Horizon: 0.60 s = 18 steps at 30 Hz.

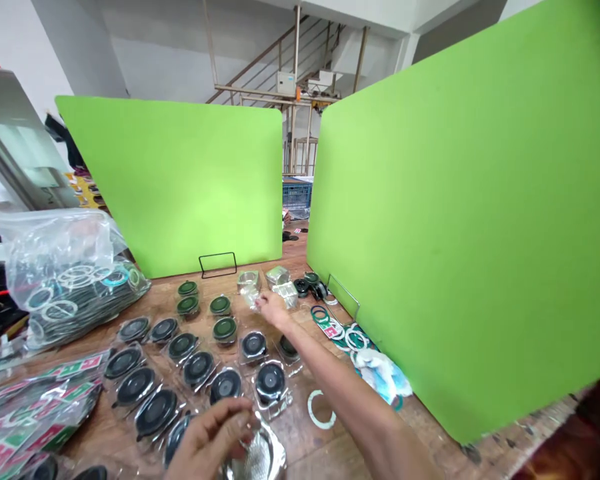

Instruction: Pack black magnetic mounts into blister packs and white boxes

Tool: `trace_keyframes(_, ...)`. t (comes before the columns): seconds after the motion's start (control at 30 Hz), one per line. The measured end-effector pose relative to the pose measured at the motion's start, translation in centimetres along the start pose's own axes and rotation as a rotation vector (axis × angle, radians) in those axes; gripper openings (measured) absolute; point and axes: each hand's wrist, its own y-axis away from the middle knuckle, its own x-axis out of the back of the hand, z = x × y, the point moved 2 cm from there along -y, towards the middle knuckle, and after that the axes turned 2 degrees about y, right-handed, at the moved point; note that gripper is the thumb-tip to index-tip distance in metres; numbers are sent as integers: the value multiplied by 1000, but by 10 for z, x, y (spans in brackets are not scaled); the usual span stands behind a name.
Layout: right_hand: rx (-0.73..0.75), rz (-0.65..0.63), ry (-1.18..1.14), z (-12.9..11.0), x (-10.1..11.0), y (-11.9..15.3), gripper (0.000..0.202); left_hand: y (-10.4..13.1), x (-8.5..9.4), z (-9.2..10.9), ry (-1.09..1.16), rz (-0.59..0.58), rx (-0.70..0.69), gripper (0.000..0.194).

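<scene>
My right hand point(273, 308) reaches forward, its fingers pinched at the clear plastic packaging point(251, 295) beside a stack of clear trays point(285, 288). Near the bottom edge, my left hand point(215, 437) has curled fingers over a shiny clear plastic tray point(263, 453); whether it grips the tray is hard to tell. Round black lids in clear trays point(270, 382) stand in rows around my left hand. Dark green round pieces in clear trays point(225, 328) are farther back.
Green panels point(195, 187) point(455, 220) stand behind and to the right. A plastic bag of rings point(80, 287) and printed bags point(45, 413) lie left. A white ring point(321, 409), a crumpled cloth point(380, 373) and several rings point(355, 338) lie right.
</scene>
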Motion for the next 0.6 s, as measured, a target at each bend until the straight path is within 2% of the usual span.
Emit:
trace_keyframes(0.07, -3, -32, -219, 10, 22, 34, 32, -7, 6, 6, -76, 120, -107, 56)
trace_keyframes(0.13, -11, -85, -412, 19, 35, 78, 39, -14, 2, 12, -182, 181, -260, 73)
trace_keyframes(0.2, -34, -128, -555, 26, 38, 125, 40, -17, -13, 14, -310, 113, -402, 93)
trace_keyframes(0.3, -81, -132, -688, 30, 32, 179, 35, -12, -46, 12, -420, -111, -491, 108)
trace_keyframes(0.37, -111, -87, -740, 31, 35, 199, 31, -3, -63, 10, -416, -174, -506, 107)
trace_keyframes(0.43, -130, 2, -761, 31, 48, 210, 29, 5, -71, 9, -385, -156, -500, 99)
trace_keyframes(0.5, -121, 146, -758, 25, 69, 220, 24, 12, -75, 9, -394, -107, -493, 90)
trace_keyframes(0.57, -23, 273, -665, 11, 85, 232, 18, 18, -78, 10, -498, -51, -532, 82)
trace_keyframes(0.6, 49, 281, -586, 2, 89, 239, 16, 20, -80, 10, -556, -35, -565, 78)
